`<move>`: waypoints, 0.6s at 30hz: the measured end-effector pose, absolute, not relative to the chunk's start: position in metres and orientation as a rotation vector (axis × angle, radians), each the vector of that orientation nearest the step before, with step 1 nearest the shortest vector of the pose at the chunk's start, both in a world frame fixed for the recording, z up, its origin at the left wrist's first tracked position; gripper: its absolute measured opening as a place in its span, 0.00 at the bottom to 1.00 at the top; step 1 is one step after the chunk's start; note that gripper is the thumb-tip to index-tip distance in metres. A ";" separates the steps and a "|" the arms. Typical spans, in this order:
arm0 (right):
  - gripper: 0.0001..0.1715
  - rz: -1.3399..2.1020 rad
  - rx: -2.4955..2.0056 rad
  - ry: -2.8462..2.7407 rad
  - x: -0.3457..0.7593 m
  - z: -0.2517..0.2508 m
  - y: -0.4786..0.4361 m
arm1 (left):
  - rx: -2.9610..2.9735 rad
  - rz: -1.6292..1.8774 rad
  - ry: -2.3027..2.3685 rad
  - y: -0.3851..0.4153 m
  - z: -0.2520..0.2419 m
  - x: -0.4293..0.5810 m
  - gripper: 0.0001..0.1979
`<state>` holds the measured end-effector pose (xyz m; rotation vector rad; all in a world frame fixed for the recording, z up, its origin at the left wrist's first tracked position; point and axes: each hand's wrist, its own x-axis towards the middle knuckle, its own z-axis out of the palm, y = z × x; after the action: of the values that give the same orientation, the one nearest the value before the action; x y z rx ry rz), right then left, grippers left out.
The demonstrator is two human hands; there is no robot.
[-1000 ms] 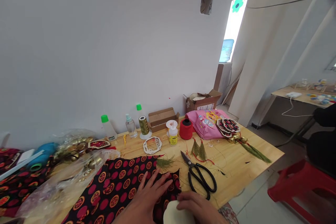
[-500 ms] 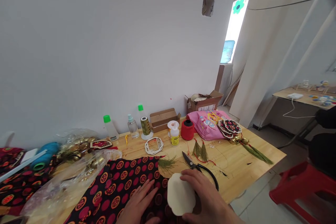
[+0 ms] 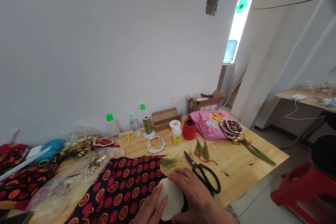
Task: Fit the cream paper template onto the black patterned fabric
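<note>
A thin cream-coloured plate with a scalloped edge point(image 3: 172, 199) lies on black fabric printed with red and orange medallions point(image 3: 128, 185). My right hand point(image 3: 196, 196) grips the plate by its right side, fingers at the far edge and thumb at the near edge. Across the plate's left part rest the stretched fingers of my left hand point(image 3: 151, 206); its thumb is out of sight. Black-handled scissors point(image 3: 203, 173) lie partly open just beyond my right hand. Green threads point(image 3: 169, 162) spread at the fabric's far edge.
Behind the fabric stand a yellow-labelled glue bottle point(image 3: 176, 135), a red thread cone point(image 3: 189, 129) and a cut-out frame point(image 3: 155, 145). Green tassels point(image 3: 202, 150) lie near the scissors. Plastic bags with brass bells point(image 3: 98, 161) cover the left. A red stool point(image 3: 301, 189) stands at right.
The plate has come left and lower onto the fabric in my right hand. My left hand has moved right, from the fabric onto the plate. More of the scissors shows.
</note>
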<state>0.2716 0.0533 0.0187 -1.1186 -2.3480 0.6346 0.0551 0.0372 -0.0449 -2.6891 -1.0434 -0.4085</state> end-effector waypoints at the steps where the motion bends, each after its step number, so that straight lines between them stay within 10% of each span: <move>1: 0.43 0.639 -1.116 -2.357 0.269 0.019 0.054 | -2.663 -0.434 -1.032 0.038 -0.041 0.056 0.36; 5: 0.47 0.668 -1.115 -2.359 0.268 0.017 0.053 | -2.589 -0.535 -0.956 0.041 -0.044 0.057 0.40; 11: 0.11 0.384 -1.374 -1.945 0.314 0.006 0.037 | -2.627 -0.490 -1.006 0.040 -0.070 0.048 0.29; 18: 0.05 0.159 -1.287 -1.987 0.331 -0.016 0.011 | -2.783 -0.552 -1.117 0.040 -0.057 0.046 0.21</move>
<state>0.3307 0.0110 -0.0156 -1.2867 -1.9868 0.1590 0.0459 0.0396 -0.0565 -2.7834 -1.1166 -0.5518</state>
